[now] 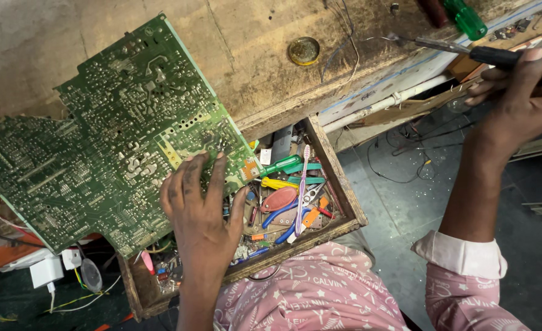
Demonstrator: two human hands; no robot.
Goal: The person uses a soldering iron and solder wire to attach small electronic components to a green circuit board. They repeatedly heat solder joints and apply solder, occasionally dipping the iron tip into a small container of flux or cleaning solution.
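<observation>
A large green circuit board (99,135), solder side up, lies tilted over the worn wooden bench (252,67) and an open drawer. My left hand (200,205) grips its lower right edge, fingers spread on the board. My right hand (519,92) is raised at the upper right and holds a black-handled soldering iron (461,50), whose metal tip points left over the bench edge.
The open wooden drawer (338,184) holds several small tools: green, yellow and blue handles and a pink toothbrush. A round brass tin (303,50) sits on the bench. A green screwdriver handle (467,18) lies at the top right. A white charger and cables lie at the lower left.
</observation>
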